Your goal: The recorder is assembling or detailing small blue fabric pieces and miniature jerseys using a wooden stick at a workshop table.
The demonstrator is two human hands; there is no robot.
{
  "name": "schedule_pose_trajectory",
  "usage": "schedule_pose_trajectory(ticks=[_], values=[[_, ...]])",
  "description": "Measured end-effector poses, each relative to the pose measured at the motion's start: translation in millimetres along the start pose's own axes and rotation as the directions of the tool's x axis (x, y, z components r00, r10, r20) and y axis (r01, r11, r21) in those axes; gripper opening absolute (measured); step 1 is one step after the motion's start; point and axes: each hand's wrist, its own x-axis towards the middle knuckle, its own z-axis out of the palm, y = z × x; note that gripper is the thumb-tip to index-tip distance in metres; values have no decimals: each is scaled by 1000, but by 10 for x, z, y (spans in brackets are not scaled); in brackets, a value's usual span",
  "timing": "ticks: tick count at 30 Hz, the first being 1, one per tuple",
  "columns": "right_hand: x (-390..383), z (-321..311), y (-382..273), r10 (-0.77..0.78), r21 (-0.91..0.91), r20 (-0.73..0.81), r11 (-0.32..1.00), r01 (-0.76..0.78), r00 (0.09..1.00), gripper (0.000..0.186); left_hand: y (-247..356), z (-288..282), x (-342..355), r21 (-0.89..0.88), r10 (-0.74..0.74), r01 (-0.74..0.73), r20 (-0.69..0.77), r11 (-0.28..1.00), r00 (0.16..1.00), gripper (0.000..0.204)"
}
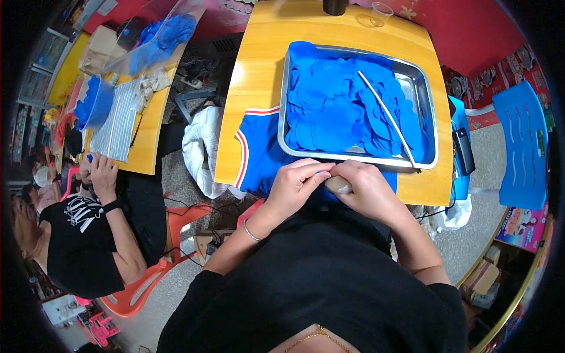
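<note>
My two hands meet at the near edge of a metal tray. The left hand is closed in a pinch, with a speck of blue showing at its fingertips; what it grips is mostly hidden. Fingers curled, my right hand holds a beige, rounded object against the palm; its kind is unclear. Thin blue rounded fabric pieces lie heaped in the tray. Across them slants a white stick, its lower end on the near rim. Blue cloth with red-and-white trim lies partly under the tray.
The tray stands on a yellow wooden table with a clear plastic cup and dark container at its far edge. A blue chair is at right. Leftward, another person works at a second table.
</note>
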Motion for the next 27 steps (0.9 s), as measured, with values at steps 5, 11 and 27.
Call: schedule_pose_trajectory(ticks=[5,11,27], values=[[-55,-53,-20,72,-49,-5,996,-72,997,20,60,-15,-11,-116,-177,184,65,976,982,19],[-26,-15,9,40,-159,-34,986,-45,999,17,-109,73,-49,-107,-54,50,-29,993,998,19],[-28,99,157,-88,-121,-85,990,78,992,19,-140,-135,-94,18,-86,85,23,996,996,13]])
